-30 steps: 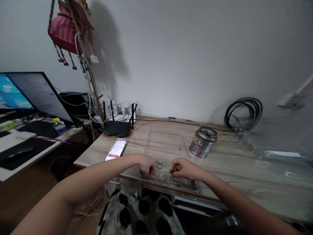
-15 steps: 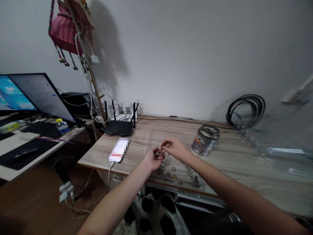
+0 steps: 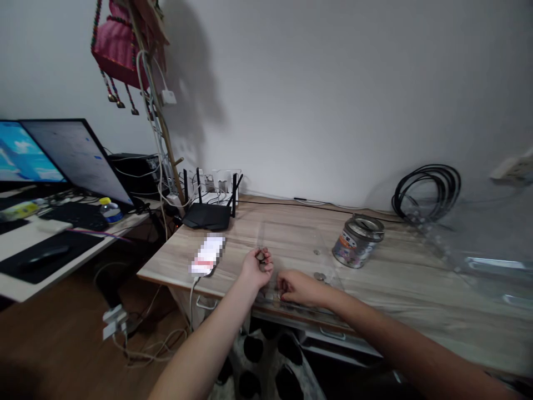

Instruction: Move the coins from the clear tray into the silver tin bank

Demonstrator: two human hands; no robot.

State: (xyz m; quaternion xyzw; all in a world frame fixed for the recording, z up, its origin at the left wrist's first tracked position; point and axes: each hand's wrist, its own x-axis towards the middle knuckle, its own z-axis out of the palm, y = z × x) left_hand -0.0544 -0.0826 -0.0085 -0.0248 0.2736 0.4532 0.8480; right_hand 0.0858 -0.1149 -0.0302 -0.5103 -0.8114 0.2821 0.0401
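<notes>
Coins [image 3: 261,257] lie in the curled fingers of my left hand [image 3: 256,269], which is held palm up over the left side of a clear plastic tray [image 3: 291,225]. Lower and to the right, my right hand [image 3: 298,288] is down in the tray near its front edge, fingers bent and pressed together. Whatever its fingertips hold is too small to make out. More coins [image 3: 320,276] lie on the tray's right side, and my right hand and forearm hide part of the tray. Just right of the tray stands a metal tin [image 3: 358,240] with a slot in its lid.
A charging phone [image 3: 209,254] lies left of the tray, with a black router [image 3: 207,216] behind it. A black cable coil [image 3: 428,189] leans on the wall beside a large clear plastic piece [image 3: 495,239]. Monitors [image 3: 75,158] stand on a desk at left.
My right hand has left my left hand and come down to the tray's front part. My left hand has shifted slightly, still holding coins. The whole view has moved a little.
</notes>
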